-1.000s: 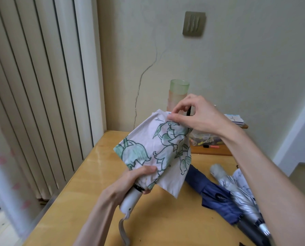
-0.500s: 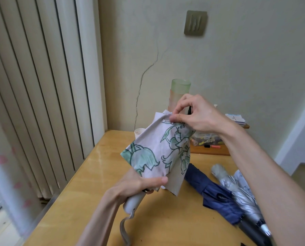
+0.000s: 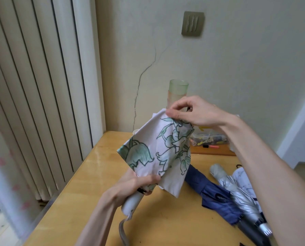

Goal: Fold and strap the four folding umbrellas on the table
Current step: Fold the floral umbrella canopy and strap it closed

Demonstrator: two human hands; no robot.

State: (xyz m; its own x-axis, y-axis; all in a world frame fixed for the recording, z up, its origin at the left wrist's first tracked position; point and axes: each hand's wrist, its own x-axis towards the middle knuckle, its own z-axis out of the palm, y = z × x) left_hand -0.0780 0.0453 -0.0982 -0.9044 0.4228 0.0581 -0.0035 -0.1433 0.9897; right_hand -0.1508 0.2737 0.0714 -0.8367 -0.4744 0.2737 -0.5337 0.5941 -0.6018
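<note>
While the left grip (image 3: 130, 188) clasps its handle (image 3: 131, 204), the right grip (image 3: 192, 112) pinches the floral umbrella (image 3: 158, 153) taut, seemingly for pleating.

Looks forward and down from head height, wide-angled, over a wooden surface (image 3: 94, 174) toward a corner, with the wall (image 3: 237, 68) straight ahead and vertical blinds (image 3: 32, 86) at the left. Sits close to the work: takes in both forearms from the lower edge, with the left hand (image 3: 130, 187), right hand (image 3: 196, 112) and the floral umbrella (image 3: 157, 153) held between them near mid-frame. Serves as the only view.
</note>
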